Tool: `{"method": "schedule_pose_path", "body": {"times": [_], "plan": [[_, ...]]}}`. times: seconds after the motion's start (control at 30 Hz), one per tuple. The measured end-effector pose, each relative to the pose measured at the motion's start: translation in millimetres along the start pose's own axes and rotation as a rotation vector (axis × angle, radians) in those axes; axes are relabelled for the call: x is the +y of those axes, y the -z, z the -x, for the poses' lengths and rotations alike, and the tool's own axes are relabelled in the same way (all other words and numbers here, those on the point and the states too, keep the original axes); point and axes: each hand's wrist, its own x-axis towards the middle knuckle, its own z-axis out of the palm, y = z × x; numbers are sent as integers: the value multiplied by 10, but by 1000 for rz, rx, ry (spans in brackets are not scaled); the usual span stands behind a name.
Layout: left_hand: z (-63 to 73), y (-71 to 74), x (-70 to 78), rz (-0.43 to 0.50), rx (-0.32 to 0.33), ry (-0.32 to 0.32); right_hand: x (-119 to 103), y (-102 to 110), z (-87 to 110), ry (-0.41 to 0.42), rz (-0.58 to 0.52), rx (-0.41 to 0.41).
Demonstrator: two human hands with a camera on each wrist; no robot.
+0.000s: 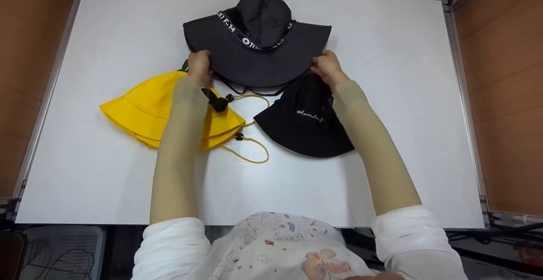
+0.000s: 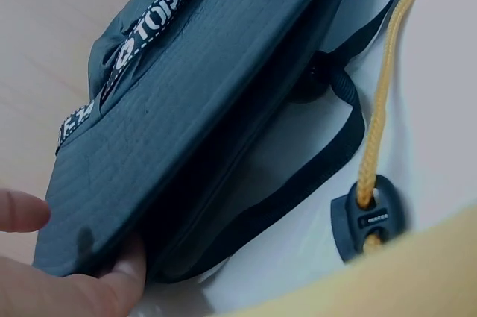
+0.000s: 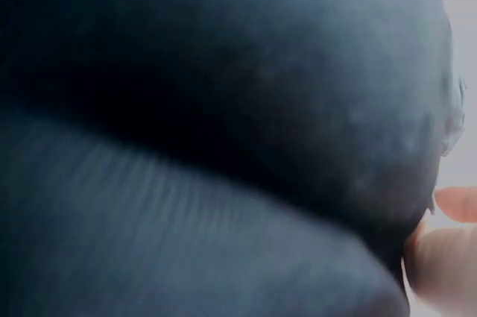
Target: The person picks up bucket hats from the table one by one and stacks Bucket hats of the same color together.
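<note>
A dark grey wide-brimmed sun hat (image 1: 263, 68) with a lettered band lies at the back of the table. My left hand (image 1: 199, 65) pinches the left part of its brim; in the left wrist view, fingers (image 2: 119, 280) reach under the brim edge, with the thumb above. On the brim's right side, my right hand (image 1: 330, 65) pinches the edge; the right wrist view is mostly filled by blurred dark cloth. A black strap (image 2: 298, 183) hangs below the brim. Nearer me are yellow bucket hats (image 1: 144, 97), partly behind my left forearm, and a black bucket hat (image 1: 309, 123) beside my right forearm.
Yellow cords (image 1: 254, 161) with black toggles (image 2: 373, 216) trail from the yellow hats onto the white table (image 1: 403, 80). Wooden panels (image 1: 500, 102) border the table at the sides and back. A grey plastic basket (image 1: 95, 246) stands below the front left edge.
</note>
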Motion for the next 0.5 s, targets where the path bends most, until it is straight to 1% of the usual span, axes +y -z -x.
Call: {"method": "schedule_pose_path", "body": {"times": [0.07,0.17,0.27,0.3,0.37,0.43,0.5], "plan": [[9,0,0,31,18,-8,-12,20,2,-7,-24,0],[37,1,6,73,40,-1,-38,66,19,-13,-52,-9],[85,-16,19,113,25,7,-75,126,47,-23,-69,-13],[102,-29,23,113,18,-5,-86,152,59,-22,-70,-18],[140,-57,37,88,8,-26,-114,209,90,-27,-76,-26],[187,-97,49,31,12,-51,-136,275,132,-22,-85,-38],[244,-150,53,-29,16,-83,-145,339,186,1,-97,-45]]}}
